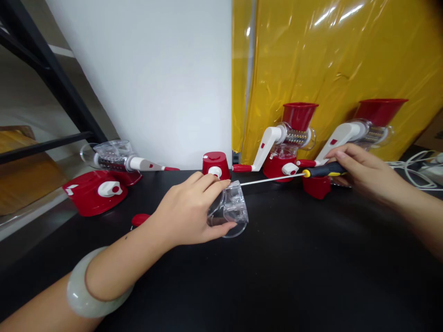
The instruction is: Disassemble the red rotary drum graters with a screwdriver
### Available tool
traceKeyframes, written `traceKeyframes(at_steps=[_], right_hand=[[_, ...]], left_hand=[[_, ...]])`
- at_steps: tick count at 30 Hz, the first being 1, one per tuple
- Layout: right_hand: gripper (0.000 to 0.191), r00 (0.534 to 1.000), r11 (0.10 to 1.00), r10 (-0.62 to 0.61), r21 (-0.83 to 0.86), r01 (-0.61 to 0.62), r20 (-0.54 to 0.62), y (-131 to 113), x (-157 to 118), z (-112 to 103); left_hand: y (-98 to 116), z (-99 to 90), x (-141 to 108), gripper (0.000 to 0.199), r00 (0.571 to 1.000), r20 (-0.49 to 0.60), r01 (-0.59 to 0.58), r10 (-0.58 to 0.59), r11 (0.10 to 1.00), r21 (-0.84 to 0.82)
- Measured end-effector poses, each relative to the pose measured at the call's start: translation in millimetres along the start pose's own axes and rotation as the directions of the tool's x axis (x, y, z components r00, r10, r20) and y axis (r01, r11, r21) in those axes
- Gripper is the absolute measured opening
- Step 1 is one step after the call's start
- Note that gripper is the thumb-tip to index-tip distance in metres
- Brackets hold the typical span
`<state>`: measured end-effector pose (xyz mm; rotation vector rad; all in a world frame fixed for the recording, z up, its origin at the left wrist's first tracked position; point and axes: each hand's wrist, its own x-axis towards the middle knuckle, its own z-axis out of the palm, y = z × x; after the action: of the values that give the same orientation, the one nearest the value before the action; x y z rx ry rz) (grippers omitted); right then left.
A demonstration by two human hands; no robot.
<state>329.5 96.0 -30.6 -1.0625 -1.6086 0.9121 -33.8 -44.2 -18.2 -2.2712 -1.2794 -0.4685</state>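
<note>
My left hand (194, 207) grips a clear plastic grater housing (237, 205) on its side, low over the black table, thumb at its near edge and fingers over the far side. In my right hand (363, 168) is a screwdriver (323, 170) with a black and yellow handle, held level. Its long metal shaft points left, and the tip meets the upper right edge of the clear housing; whether a screw sits there I cannot see. Just behind the left fingers stands a red grater base (214, 163) with a white knob. A red part (140, 219) lies partly hidden behind my left forearm.
Two assembled red rotary graters (299, 115) (380, 110) with white cranks stand at the back right. On the left are a red base (95, 193) and a clear grater drum assembly (116, 154). White cables (411, 168) lie far right. A white panel (148, 83) and yellow-wrapped board (328, 69) rise behind.
</note>
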Motion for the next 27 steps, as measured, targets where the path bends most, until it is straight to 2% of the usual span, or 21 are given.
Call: traceKeyframes(at_steps=[3, 6, 7, 8, 11, 13, 15, 17, 19, 21, 22, 24, 27], right_hand=[[0.034, 0.998, 0.954, -0.055, 0.294, 0.053, -0.001, -6, -3, 1], [0.019, 0.998, 0.893, -0.055, 0.449, 0.039, 0.023, -10, -5, 5], [0.015, 1.0, 0.891, -0.028, 0.453, 0.02, 0.013, -10, -4, 6], [0.021, 1.0, 0.904, 0.013, 0.428, -0.008, -0.008, -9, -3, 7], [0.053, 0.99, 0.983, 0.118, 0.15, -0.105, -0.076, -4, 1, 8], [0.053, 0.991, 0.996, 0.085, 0.01, -0.084, -0.101, -3, 2, 7], [0.035, 0.992, 0.996, -0.004, 0.087, 0.015, -0.125, -5, 0, 6], [0.017, 0.991, 0.954, -0.059, 0.287, 0.091, -0.119, -9, -3, 3], [0.016, 0.993, 0.894, -0.077, 0.435, 0.109, -0.09, -13, -6, 1], [0.012, 0.996, 0.859, -0.061, 0.504, 0.088, -0.069, -16, -8, 1], [0.009, 0.996, 0.859, -0.041, 0.506, 0.072, -0.073, -17, -7, 1], [0.024, 0.996, 0.899, 0.031, 0.438, 0.007, -0.079, -17, -5, 5], [0.048, 0.991, 0.988, 0.105, 0.126, -0.093, -0.087, -14, -3, 9]], left_hand=[[1, 0.2, 1, 0.061, 1.0, 0.004, 0.0, 0.0, 1.0, -0.006], [1, 0.4, 1, 0.062, 1.0, 0.005, 0.004, -0.004, 1.0, -0.011], [1, 0.4, 1, 0.062, 1.0, 0.005, 0.006, -0.006, 1.0, -0.01], [1, 0.4, 1, 0.062, 1.0, 0.004, 0.006, -0.005, 1.0, -0.01], [1, 0.4, 0, 0.063, 1.0, -0.003, 0.0, 0.0, 1.0, -0.009], [1, 0.3, -1, 0.063, 1.0, -0.003, 0.001, -0.001, 1.0, -0.005], [1, 0.3, -1, 0.063, 1.0, 0.002, 0.003, -0.003, 1.0, -0.001], [1, 0.5, -1, 0.062, 1.0, 0.005, 0.006, -0.006, 1.0, -0.001], [1, 0.9, 0, 0.063, 1.0, 0.007, 0.007, -0.007, 1.0, -0.004], [0, 1.3, 0, 0.063, 1.0, 0.005, 0.005, -0.005, 1.0, -0.008], [0, 1.5, 0, 0.063, 1.0, 0.003, 0.003, -0.003, 1.0, -0.008], [1, 1.8, -1, 0.063, 1.0, -0.007, -0.003, 0.003, 1.0, -0.003], [0, 2.0, -1, 0.063, 1.0, -0.005, 0.003, -0.003, 1.0, -0.001]])
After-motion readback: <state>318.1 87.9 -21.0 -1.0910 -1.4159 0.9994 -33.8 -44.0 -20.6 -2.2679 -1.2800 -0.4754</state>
